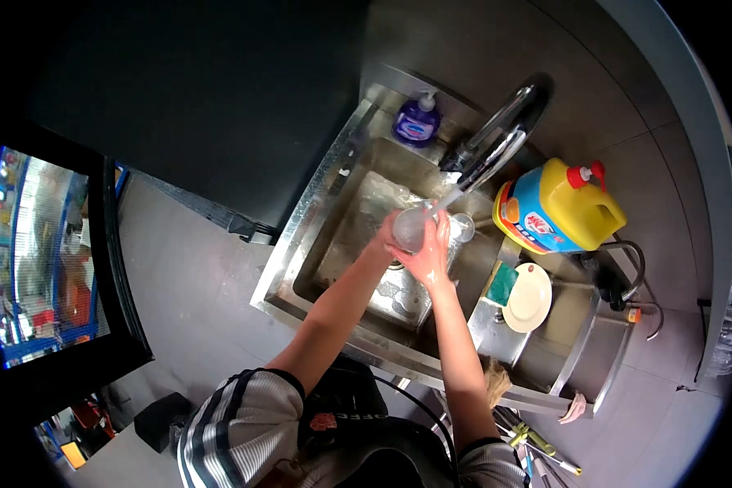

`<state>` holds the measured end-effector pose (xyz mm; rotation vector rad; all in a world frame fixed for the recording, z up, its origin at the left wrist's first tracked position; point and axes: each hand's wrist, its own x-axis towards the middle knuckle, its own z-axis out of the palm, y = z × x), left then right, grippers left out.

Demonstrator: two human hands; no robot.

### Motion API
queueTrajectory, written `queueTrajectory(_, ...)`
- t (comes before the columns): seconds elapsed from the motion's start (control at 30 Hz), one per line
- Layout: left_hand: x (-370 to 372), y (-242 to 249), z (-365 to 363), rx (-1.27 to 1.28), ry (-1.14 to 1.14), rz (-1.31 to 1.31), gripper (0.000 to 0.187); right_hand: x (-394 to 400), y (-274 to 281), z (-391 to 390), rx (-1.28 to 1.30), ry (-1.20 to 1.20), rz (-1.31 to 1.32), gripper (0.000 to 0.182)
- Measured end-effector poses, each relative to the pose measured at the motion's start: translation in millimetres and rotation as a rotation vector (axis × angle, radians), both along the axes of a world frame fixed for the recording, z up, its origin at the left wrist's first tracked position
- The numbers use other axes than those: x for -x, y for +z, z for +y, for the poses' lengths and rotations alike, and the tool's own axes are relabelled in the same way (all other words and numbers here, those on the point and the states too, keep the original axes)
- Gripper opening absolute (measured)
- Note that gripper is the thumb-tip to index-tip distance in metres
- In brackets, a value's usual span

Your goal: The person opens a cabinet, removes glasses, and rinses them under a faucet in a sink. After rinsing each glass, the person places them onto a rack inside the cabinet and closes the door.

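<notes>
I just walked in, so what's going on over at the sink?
A person holds a translucent round cup between their left hand and right hand, over a stainless steel sink. Water appears to be running toward it from a curved chrome tap. A small clear vessel is beside the right hand. Farther right are a green-and-yellow sponge and a cream plate.

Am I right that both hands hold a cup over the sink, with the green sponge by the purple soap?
Not quite: the head view shows the green sponge by the pale plate; both hands hold a cup over the sink.
</notes>
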<state>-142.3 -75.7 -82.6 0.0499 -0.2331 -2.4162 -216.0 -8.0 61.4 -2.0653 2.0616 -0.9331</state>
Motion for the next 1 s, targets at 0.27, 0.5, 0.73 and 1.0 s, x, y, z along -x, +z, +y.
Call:
queueTrajectory(0.27, 21.3, 23.0, -11.2, 0.812, -0.094, -1.253, 0.037, 38.1, -43.4, -4.7, -0.09, -0.404, -0.862, 0.085)
queueTrajectory(0.5, 23.5, 34.0, -29.1, 1.746, 0.07, -1.109, 0.06, 68.7, -69.3, 14.7, -0.04, -0.662, -1.642, 0.044)
queueTrajectory(0.73, -20.3, 110.7, -68.4, 1.176, -1.005, -1.369, 0.064, 24.1, -75.7, -4.9, -0.379, -0.449, -2.133, 0.054)
queueTrajectory(1.0, -29.5, 164.9, -30.4, 1.702, -0.577, -2.116, 0.06, -39.5, -76.1, -55.2, -0.375, -0.357, -2.423, 0.053)
